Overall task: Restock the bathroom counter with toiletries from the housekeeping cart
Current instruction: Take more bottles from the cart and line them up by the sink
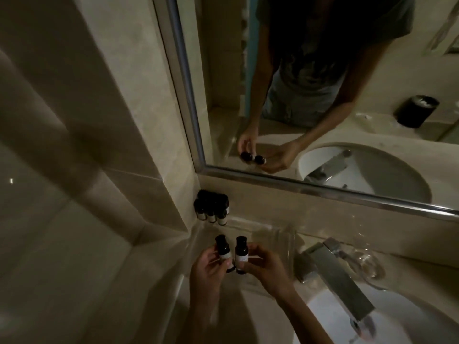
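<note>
Fingers (213, 254) of the left hand (207, 269) curl round the left bottle (224, 253), with the thumb laid across its lower front. The right hand (267, 268) pinches the right bottle (241, 255) the same way, its fingertips (253, 252) on the far side and the thumb near the base.

Both bottles sit in the lower middle of the frame, held side by side with caps pointing toward the top of the picture. They are very close together, but I cannot tell whether they touch. Each is small and dark, almost black in this dim light, with a round shoulder, a short neck and a dark screw cap. A pale label wraps the lower part of the body, and its print is too small to read.

Further up and slightly left, a cluster of bottles (211, 207) of the same kind stands on the counter (248, 227), tucked into the corner where the side wall meets the strip below the mirror (323, 83). Their labels face forward.

Right of the hands stands a clear glass (275, 247). Beyond it a square metal tap (345, 274) reaches over the white basin (397, 319) at the lower right. The mirror, filling the upper right, reflects both hands and the two dark caps.
</note>
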Motion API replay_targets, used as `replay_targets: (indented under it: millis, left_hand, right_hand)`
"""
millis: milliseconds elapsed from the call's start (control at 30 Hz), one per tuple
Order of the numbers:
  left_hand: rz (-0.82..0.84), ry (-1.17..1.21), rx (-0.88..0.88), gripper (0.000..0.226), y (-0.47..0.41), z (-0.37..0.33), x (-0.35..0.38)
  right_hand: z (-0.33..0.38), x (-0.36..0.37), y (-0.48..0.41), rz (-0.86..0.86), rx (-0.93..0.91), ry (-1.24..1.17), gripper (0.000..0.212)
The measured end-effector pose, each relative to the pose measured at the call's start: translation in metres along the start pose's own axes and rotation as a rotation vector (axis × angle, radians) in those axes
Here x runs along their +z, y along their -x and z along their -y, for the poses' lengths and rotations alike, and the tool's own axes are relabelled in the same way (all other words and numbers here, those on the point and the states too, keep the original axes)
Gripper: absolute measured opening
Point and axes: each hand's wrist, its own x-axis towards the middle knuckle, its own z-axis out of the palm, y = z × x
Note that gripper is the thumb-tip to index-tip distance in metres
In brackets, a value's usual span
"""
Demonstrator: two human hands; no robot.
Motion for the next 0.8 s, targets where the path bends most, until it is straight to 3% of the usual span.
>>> replay_targets:
  millis: [300,500,800]
  left_hand:
    - [-0.068,0.03,-0.018,0.031,-0.034,0.019,0.028]
    - [-0.044,0.019,0.006,0.033,-0.035,0.025,0.023]
    - [-0.034,-0.002,0.044,0.037,-0.034,0.03,0.022]
  right_hand:
    - [-0.017,0.005,-0.071,-0.229,-0.178,0.056,0.03]
    - [-0.013,0.019,-0.095,-0.271,-0.345,0.166,0.031]
    - [-0.026,0.028,-0.108,-0.455,-0.396,0.52,0.033]
